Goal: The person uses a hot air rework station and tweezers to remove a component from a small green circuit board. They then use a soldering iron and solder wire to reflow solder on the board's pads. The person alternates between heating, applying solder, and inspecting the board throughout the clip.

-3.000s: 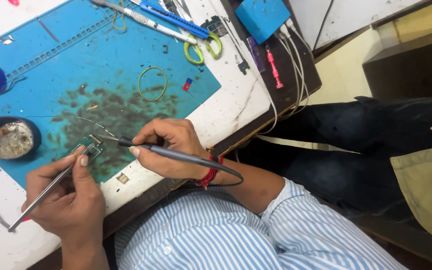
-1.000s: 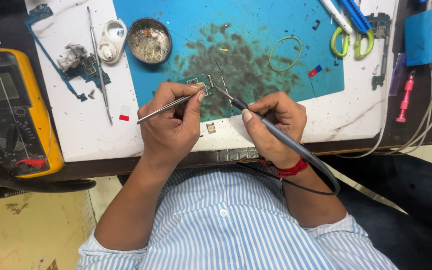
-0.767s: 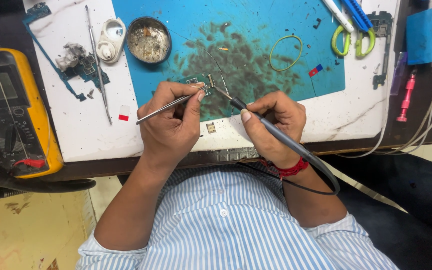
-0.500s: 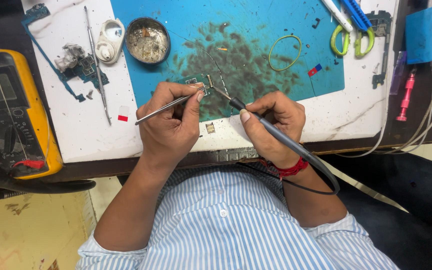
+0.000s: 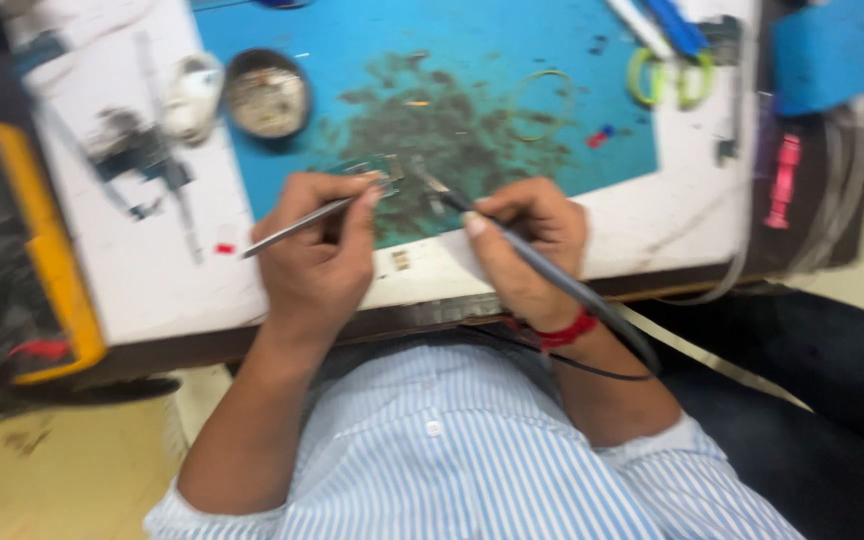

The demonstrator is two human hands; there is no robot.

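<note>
We note a small circuit board point(image 5: 377, 170) lying flat on the stained blue mat. Metal tweezers point(image 5: 302, 222) slant toward its edge. A dark soldering iron point(image 5: 542, 272) angles in, tip just beside the board; blur hides contact.

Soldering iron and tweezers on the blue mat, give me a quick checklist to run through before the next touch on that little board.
1. Left hand grips the tweezers firmly: ok.
2. Tweezer tips reach the small board: ok, though whether they pinch it, cannot tell through the blur.
3. Right hand holds the soldering iron like a pen: ok.
4. Iron tip on the right spot of the board: cannot tell, picture blurred.
5. Iron cable trails past the wrist, away from the mat: ok.
6. Round tin and scissors apart from both hands: ok.
</note>
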